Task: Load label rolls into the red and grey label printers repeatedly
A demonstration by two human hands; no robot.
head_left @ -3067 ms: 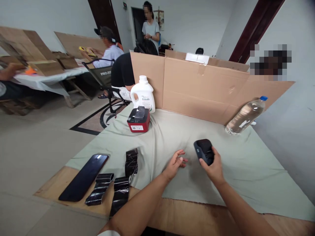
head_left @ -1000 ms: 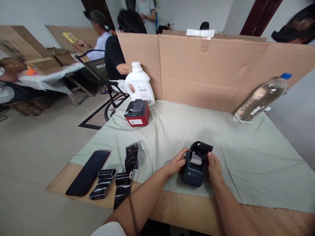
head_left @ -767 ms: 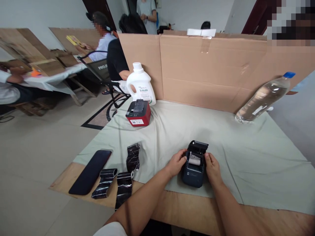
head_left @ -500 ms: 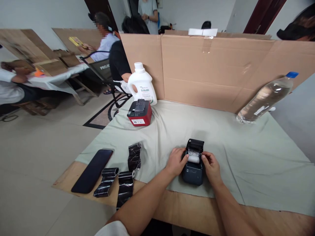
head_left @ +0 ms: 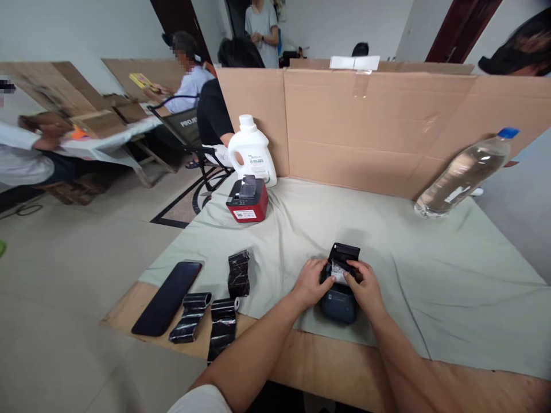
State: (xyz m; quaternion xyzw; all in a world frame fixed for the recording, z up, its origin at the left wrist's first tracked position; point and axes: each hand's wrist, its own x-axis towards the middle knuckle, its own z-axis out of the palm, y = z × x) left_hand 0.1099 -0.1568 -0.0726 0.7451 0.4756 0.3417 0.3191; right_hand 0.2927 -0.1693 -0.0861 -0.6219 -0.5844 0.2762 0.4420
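Note:
A small dark portable label printer (head_left: 338, 308) stands on the cloth before me with its lid (head_left: 345, 251) raised. In its bay sits a white paper roll (head_left: 338, 273), partly covered by my fingers. My left hand (head_left: 310, 284) is closed around the printer's left side, its thumb at the roll's left edge. From the right, my right hand (head_left: 365, 287) reaches over the bay, thumb and fingers bent onto the roll's right part. Its exact grip is partly hidden.
Several black-wrapped rolls (head_left: 224, 327) and a black phone (head_left: 167, 298) lie at left. Farther back stand a red printer (head_left: 247, 201), a white jug (head_left: 253, 152) and a leaning water bottle (head_left: 465, 175). A cardboard screen (head_left: 357, 129) borders the table; people sit beyond.
My right hand has moved in over the bay, its thumb and fingers now on the roll. My left thumb has shifted slightly inward. The view has shifted a little.

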